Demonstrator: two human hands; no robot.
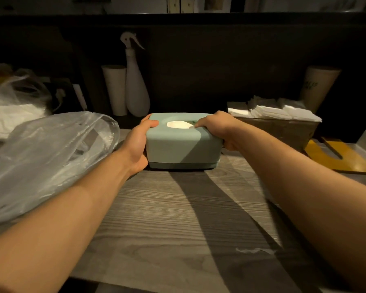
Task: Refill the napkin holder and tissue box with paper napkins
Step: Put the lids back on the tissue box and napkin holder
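The left hand (138, 142) grips the left end of the tissue box (182, 144), thumb curled over the top edge and the fingers wrapped round the far side. Far left of it, white bags (13, 111) are heaped at the back, and a crumpled clear bag (49, 153) lies on the wood-grain worktop (178, 218) just beside the left forearm. Behind the clear bag, against the dark back wall, a white tube (115, 89) stands upright, with a white spray bottle (135, 85) touching its right side. The box is pale green with a darker base; it sits flat on the worktop in the middle, its oval top opening showing a white napkin (178, 124) inside. The right hand (218, 127) clasps the right end of the box, fingers bent over the top edge, a fingertip reaching the rim of the opening. Right of that hand, a wooden holder (287, 132) stands on the worktop, close to the box but apart from it, packed with white napkins (279, 112) that rise above its rim in several stacks. Behind the holder, a tan paper cup (319, 85) with dark print leans against the wall. A flat yellow board (338, 157) with a slot cut into it lies on the worktop in front of the holder, at the far right.
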